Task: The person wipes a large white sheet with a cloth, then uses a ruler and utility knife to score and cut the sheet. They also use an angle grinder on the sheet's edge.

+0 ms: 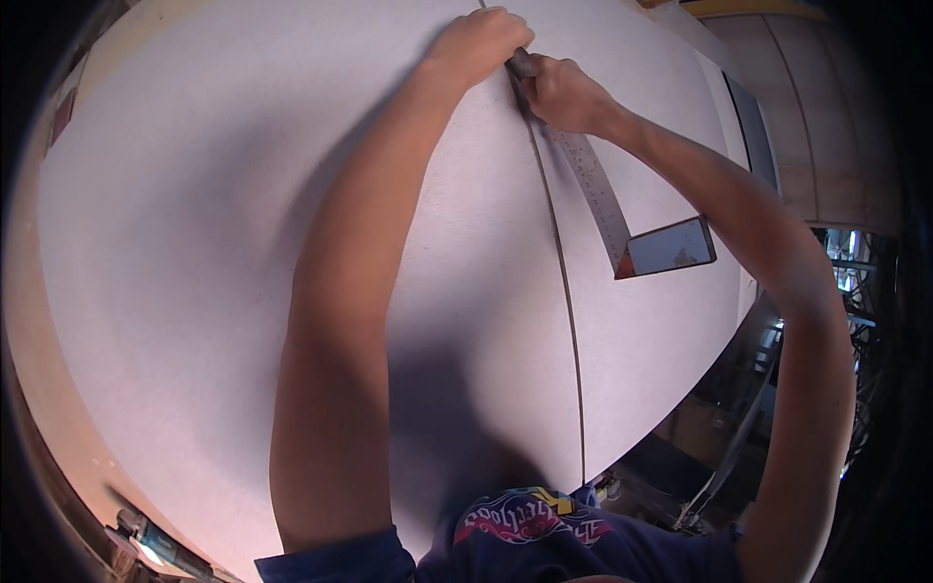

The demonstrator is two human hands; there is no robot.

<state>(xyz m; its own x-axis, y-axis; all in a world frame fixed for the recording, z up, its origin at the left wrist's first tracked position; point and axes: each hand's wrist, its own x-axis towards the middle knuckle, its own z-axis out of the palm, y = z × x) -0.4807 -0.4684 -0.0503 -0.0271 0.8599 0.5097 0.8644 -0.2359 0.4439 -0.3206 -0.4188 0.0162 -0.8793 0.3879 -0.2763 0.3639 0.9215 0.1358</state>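
Observation:
A large white panel spans the view, crossed from top to bottom by a thin dark line, a seam or groove. My left hand is closed at the top of this line; what is inside it is hidden. Just right of it, my right hand grips a dark, rounded tool handle over the line. A worn metal ruler or square blade with markings lies below my right hand. At its lower end, beside a reddish piece, rests a glossy dark-rimmed rectangle, apparently a smartphone.
An angle grinder with a teal body lies at the lower left, by the panel's tan border. Beyond the panel's right edge are a pale panelled surface and dark metal framework. Cluttered items show below right.

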